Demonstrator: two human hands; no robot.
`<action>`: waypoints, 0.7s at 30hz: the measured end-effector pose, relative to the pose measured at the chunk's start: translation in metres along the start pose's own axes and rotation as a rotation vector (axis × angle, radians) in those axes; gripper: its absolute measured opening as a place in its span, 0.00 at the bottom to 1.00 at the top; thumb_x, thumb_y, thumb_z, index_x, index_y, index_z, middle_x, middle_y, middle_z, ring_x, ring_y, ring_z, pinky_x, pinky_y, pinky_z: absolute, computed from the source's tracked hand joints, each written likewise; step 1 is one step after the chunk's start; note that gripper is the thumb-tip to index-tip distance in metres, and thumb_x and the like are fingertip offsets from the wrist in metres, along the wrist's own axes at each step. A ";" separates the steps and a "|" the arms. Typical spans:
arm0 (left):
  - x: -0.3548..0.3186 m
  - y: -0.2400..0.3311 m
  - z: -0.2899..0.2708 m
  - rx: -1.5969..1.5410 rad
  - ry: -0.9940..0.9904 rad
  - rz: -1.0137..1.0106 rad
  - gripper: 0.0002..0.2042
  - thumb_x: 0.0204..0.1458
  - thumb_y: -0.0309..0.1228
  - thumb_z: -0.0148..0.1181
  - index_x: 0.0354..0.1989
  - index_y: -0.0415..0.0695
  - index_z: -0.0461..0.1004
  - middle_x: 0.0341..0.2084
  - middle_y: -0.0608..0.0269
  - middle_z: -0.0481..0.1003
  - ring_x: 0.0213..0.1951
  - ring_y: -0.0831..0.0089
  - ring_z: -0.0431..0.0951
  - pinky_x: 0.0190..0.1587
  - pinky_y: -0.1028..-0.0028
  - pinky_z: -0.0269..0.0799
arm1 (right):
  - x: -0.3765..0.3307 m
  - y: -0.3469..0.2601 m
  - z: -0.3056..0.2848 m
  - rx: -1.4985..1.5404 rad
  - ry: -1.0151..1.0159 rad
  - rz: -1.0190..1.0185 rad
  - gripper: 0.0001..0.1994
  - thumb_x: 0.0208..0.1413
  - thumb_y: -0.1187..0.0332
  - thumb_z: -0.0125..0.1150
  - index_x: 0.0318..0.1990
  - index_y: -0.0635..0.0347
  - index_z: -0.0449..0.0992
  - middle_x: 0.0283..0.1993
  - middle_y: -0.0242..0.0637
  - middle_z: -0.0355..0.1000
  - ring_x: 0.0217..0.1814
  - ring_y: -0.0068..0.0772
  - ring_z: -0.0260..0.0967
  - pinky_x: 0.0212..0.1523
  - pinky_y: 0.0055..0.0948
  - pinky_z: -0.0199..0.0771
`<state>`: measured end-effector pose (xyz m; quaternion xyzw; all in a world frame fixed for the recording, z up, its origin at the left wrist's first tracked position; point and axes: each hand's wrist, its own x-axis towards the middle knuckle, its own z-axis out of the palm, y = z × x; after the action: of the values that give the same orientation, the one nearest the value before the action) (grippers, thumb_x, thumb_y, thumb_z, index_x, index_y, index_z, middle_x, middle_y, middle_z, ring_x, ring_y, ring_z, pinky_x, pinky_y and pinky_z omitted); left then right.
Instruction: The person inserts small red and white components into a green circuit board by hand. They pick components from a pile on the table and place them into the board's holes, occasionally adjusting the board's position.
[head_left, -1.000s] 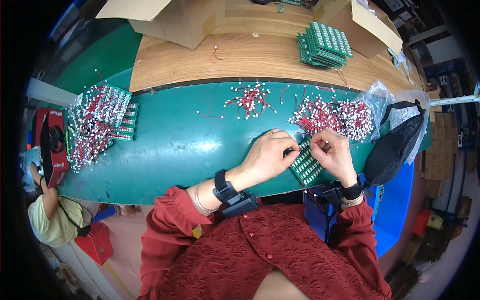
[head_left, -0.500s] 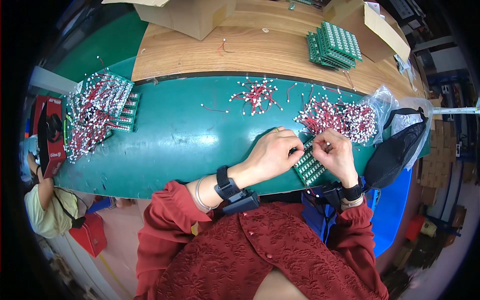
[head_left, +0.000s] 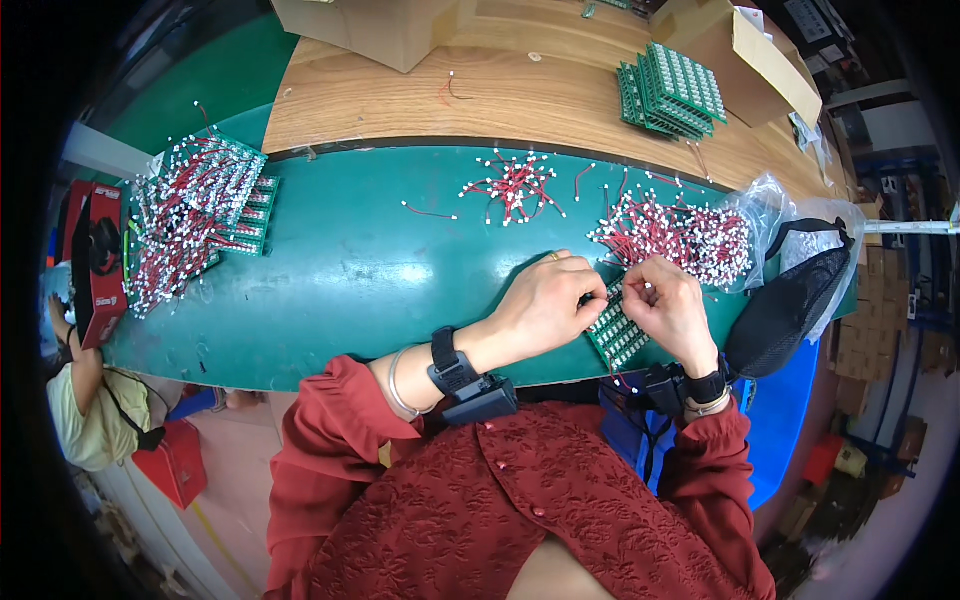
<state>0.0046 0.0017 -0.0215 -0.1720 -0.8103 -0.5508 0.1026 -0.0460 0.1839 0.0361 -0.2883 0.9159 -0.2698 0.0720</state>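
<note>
A green circuit board panel with rows of white connectors lies near the front edge of the green table, under my hands. My left hand is closed over its left side, thumb and curled fingers gripping the edge. Above the panel's right side my right hand is closed in a pinch on a wire lead, whose white connector end shows between the fingers. The rest of that lead is hidden. A single red lead sticks out at the panel's near edge. Just beyond my right hand lies a heap of red leads with white ends.
A smaller cluster of leads sits mid-table. At far left, wired boards are piled up. Stacked panels and cardboard boxes stand on the wooden surface behind. A black mesh pouch and clear bag are at right. Another person's arm shows at left.
My hands stay at the panel with almost no movement; the right fingers shift slightly around the white connector. The view has tilted a little.
</note>
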 end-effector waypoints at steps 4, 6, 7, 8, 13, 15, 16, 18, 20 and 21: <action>0.001 0.002 -0.001 -0.001 -0.022 -0.024 0.04 0.45 0.27 0.62 0.25 0.42 0.75 0.25 0.62 0.75 0.31 0.62 0.73 0.38 0.67 0.69 | -0.001 0.002 -0.001 0.060 -0.018 0.055 0.04 0.43 0.77 0.61 0.27 0.60 0.73 0.25 0.34 0.68 0.23 0.29 0.70 0.24 0.27 0.69; 0.001 0.002 -0.002 0.002 -0.027 -0.028 0.04 0.45 0.28 0.62 0.25 0.42 0.75 0.25 0.62 0.75 0.31 0.62 0.73 0.38 0.67 0.69 | 0.001 0.004 -0.004 0.090 -0.061 0.073 0.03 0.43 0.77 0.60 0.28 0.62 0.73 0.25 0.35 0.68 0.23 0.29 0.69 0.25 0.27 0.69; 0.001 0.002 -0.002 0.002 -0.026 -0.025 0.04 0.45 0.28 0.62 0.25 0.42 0.75 0.25 0.62 0.74 0.32 0.62 0.73 0.38 0.67 0.69 | 0.002 0.006 -0.005 0.117 -0.078 0.079 0.03 0.43 0.77 0.60 0.28 0.62 0.73 0.26 0.35 0.68 0.23 0.29 0.69 0.25 0.27 0.68; 0.001 0.002 -0.001 0.002 -0.026 -0.022 0.04 0.46 0.28 0.62 0.25 0.42 0.75 0.25 0.62 0.74 0.32 0.62 0.73 0.38 0.67 0.69 | 0.002 0.008 -0.005 0.144 -0.096 0.084 0.03 0.43 0.77 0.59 0.28 0.62 0.72 0.26 0.36 0.68 0.23 0.29 0.69 0.25 0.28 0.68; 0.000 0.001 0.000 -0.003 -0.016 -0.019 0.04 0.45 0.28 0.62 0.25 0.41 0.75 0.24 0.61 0.74 0.32 0.61 0.73 0.38 0.65 0.69 | 0.007 0.006 -0.010 0.142 -0.157 0.086 0.03 0.43 0.76 0.59 0.28 0.64 0.72 0.26 0.37 0.69 0.23 0.30 0.69 0.26 0.28 0.68; -0.001 0.000 0.000 -0.001 -0.018 -0.020 0.04 0.45 0.28 0.62 0.25 0.42 0.75 0.24 0.61 0.74 0.31 0.61 0.73 0.38 0.65 0.69 | 0.008 0.007 -0.010 0.133 -0.169 0.089 0.04 0.43 0.76 0.59 0.28 0.64 0.73 0.26 0.37 0.69 0.23 0.30 0.69 0.26 0.28 0.68; -0.001 0.001 0.000 0.001 -0.021 -0.019 0.04 0.45 0.28 0.62 0.25 0.42 0.75 0.24 0.61 0.74 0.31 0.61 0.73 0.38 0.65 0.69 | 0.009 0.005 -0.011 0.128 -0.173 0.096 0.04 0.43 0.76 0.59 0.28 0.64 0.73 0.26 0.37 0.69 0.24 0.30 0.69 0.26 0.28 0.68; 0.000 0.001 -0.001 0.008 -0.022 -0.017 0.04 0.45 0.28 0.62 0.25 0.42 0.75 0.24 0.61 0.74 0.31 0.61 0.73 0.38 0.65 0.69 | 0.009 0.004 -0.012 0.115 -0.182 0.087 0.04 0.43 0.76 0.59 0.28 0.63 0.73 0.27 0.38 0.70 0.24 0.32 0.70 0.26 0.30 0.68; 0.000 0.002 -0.001 0.016 -0.022 -0.016 0.04 0.45 0.28 0.62 0.25 0.42 0.75 0.24 0.61 0.74 0.32 0.61 0.72 0.38 0.66 0.69 | 0.010 0.004 -0.012 0.096 -0.191 0.055 0.03 0.43 0.76 0.59 0.28 0.62 0.72 0.27 0.39 0.70 0.25 0.35 0.70 0.26 0.32 0.69; -0.001 0.001 0.000 0.018 -0.021 -0.017 0.04 0.44 0.28 0.62 0.25 0.42 0.75 0.24 0.61 0.74 0.32 0.61 0.72 0.38 0.66 0.69 | 0.011 0.003 -0.012 0.022 -0.182 -0.001 0.03 0.43 0.76 0.58 0.28 0.62 0.72 0.27 0.40 0.70 0.25 0.37 0.71 0.26 0.34 0.69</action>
<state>0.0056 0.0017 -0.0203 -0.1699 -0.8176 -0.5426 0.0907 -0.0597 0.1853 0.0449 -0.3111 0.9025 -0.2524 0.1580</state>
